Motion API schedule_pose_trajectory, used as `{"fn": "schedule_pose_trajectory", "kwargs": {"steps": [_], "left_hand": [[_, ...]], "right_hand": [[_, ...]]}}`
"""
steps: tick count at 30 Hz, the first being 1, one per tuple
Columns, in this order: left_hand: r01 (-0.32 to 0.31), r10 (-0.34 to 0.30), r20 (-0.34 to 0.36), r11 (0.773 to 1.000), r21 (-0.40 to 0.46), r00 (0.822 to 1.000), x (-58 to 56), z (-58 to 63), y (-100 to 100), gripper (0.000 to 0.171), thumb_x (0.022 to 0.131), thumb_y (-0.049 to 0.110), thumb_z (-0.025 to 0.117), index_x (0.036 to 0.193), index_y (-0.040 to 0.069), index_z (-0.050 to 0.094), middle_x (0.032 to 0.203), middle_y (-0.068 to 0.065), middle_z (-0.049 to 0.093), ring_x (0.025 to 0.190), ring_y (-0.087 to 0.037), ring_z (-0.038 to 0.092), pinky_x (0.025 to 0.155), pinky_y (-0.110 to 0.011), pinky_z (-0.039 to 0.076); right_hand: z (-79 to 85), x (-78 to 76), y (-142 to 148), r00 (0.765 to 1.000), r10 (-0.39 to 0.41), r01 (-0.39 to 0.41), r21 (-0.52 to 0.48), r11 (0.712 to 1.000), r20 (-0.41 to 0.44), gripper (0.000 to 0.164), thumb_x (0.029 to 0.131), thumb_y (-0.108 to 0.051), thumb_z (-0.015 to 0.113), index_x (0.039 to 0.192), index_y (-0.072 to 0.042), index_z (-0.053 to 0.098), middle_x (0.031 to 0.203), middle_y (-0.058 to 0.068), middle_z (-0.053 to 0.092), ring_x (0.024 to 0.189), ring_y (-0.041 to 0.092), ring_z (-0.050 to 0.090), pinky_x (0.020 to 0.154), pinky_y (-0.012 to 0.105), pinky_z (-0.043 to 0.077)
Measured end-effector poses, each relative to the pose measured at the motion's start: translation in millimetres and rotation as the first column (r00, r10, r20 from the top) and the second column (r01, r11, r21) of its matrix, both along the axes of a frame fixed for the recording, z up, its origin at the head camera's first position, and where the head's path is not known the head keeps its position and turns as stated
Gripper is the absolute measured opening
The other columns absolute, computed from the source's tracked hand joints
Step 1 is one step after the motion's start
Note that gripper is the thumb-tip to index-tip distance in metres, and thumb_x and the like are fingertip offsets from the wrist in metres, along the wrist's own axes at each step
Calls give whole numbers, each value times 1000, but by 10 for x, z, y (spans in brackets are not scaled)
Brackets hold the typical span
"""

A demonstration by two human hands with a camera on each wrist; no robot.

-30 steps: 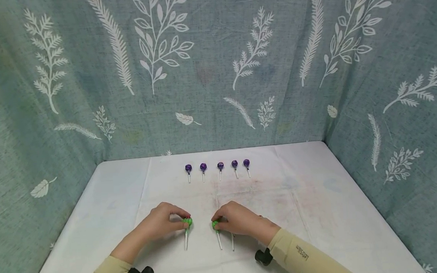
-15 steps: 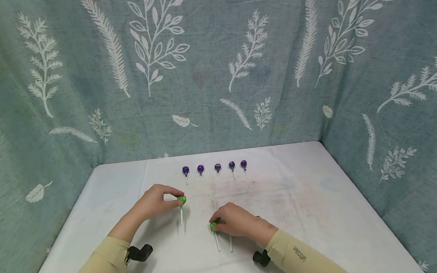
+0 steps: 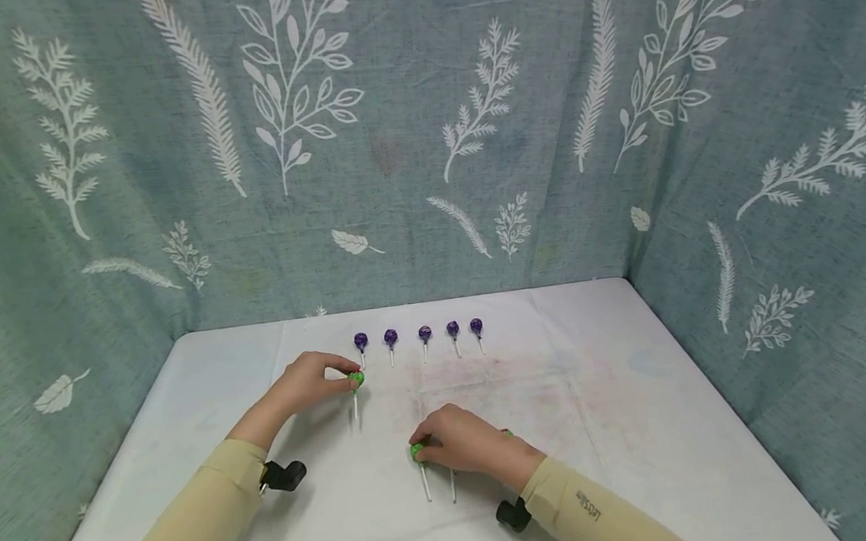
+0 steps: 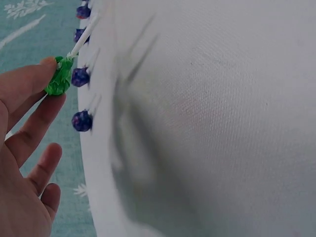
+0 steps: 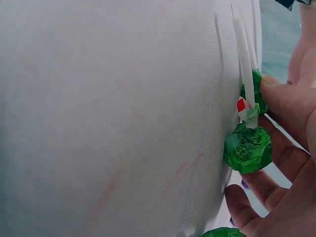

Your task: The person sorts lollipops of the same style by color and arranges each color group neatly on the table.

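My left hand [image 3: 309,383] pinches a green-wrapped lollipop [image 4: 60,76] by its candy head between thumb and fingertips. Its white stick hangs toward me in the head view, raised above the tabletop just in front of the purple row. With thumb and fingers my right hand [image 3: 458,438] pinches the head of another green lollipop [image 3: 418,453], low at the table. A second green lollipop [image 5: 248,148] lies close beside that one; in the head view the hand covers its head and only the stick shows. Behind the right wrist peeks a further green wrapper [image 3: 507,432].
Several purple lollipops [image 3: 425,334] lie in a row near the back of the white table [image 3: 599,426], sticks toward me. A patterned teal curtain [image 3: 395,264] rises along the back and both sides.
Carrying its green lollipop, my left hand has lifted and moved away from me toward the purple row. The right hand stays nearly in place, still pinching its lollipop. The head view has shifted slightly.
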State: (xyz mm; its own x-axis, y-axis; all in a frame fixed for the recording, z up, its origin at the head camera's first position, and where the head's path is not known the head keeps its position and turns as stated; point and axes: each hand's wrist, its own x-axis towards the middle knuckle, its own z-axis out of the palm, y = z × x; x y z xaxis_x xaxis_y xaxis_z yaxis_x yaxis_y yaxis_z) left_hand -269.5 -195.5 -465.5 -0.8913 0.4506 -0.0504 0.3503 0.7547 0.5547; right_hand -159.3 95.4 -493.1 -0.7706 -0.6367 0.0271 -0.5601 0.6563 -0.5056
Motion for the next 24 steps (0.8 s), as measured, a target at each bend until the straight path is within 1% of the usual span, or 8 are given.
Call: {"fn": "schedule_pose_trajectory", "kwargs": {"steps": [3,7,13,18,24], "left_hand": [[-25,26,24,1000,-15,999,-56,-62,17,33,89,39,74,119,25,73,114,4,69,119,-32,57,94,-58,43],[-59,61,50,998,-33,997,-108,-106,60,33,91,39,72,121,26,73,118,2,68,122,-33,55,95,-59,41],[-66,69,50,995,-73,996,-179,-155,104,33,93,38,70,122,25,72,121,1,67,123,-35,53,97,-62,38],[-74,80,55,992,-105,995,-198,-216,119,33,94,39,68,123,24,72,125,-2,66,127,-38,49,99,-65,34],[-75,81,62,993,-92,995,-199,-251,151,34,94,38,67,124,22,71,125,-4,65,129,-41,47,102,-69,29]], "right_hand": [[-6,6,-4,1000,2,-2,2,1000,-1,18,90,-26,75,106,-18,78,98,-16,70,94,-1,61,85,19,48],[-1,-1,0,1000,-1,2,8,1000,-3,18,90,-26,75,106,-18,78,97,-16,70,93,-2,60,83,19,48],[-16,-13,23,1000,-10,10,1,1000,-3,18,91,-27,75,106,-18,78,97,-16,70,93,-2,60,83,19,48],[-33,-21,32,1000,-10,10,0,1000,-3,18,91,-28,74,107,-20,77,99,-17,69,94,-2,60,84,19,48],[-27,-20,66,1000,-10,11,34,999,-18,18,92,-30,73,108,-22,77,100,-18,69,98,0,60,89,22,47]]}}
